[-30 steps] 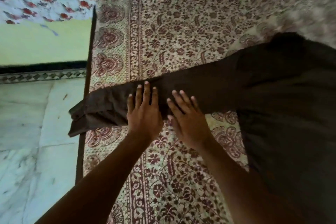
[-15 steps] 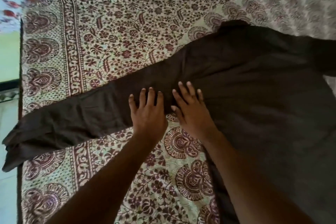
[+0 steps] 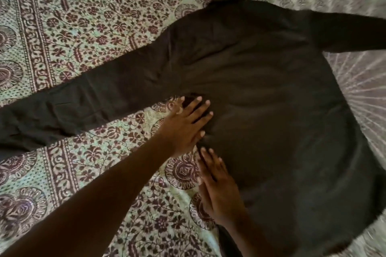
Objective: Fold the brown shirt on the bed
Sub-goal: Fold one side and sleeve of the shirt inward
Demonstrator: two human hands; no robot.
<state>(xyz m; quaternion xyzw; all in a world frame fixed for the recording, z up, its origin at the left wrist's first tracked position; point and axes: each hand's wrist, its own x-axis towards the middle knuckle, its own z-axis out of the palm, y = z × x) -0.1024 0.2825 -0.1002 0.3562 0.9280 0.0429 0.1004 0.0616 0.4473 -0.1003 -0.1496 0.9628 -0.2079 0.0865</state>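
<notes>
Both flat hands, left hand (image 3: 183, 125) and right hand (image 3: 219, 185), have slid from sleeve onto the brown shirt (image 3: 271, 100) body.

Brown shirt (image 3: 261, 100) on patterned bedspread (image 3: 94, 16)

floral block-print bedspread (image 3: 100, 27), maroon paisley border

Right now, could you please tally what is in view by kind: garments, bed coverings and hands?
Garments: 1, the brown shirt
Bed coverings: 1, the floral bedsheet
Hands: 2, the left hand and the right hand, both flat on the shirt's side edge
Total: 4
</notes>
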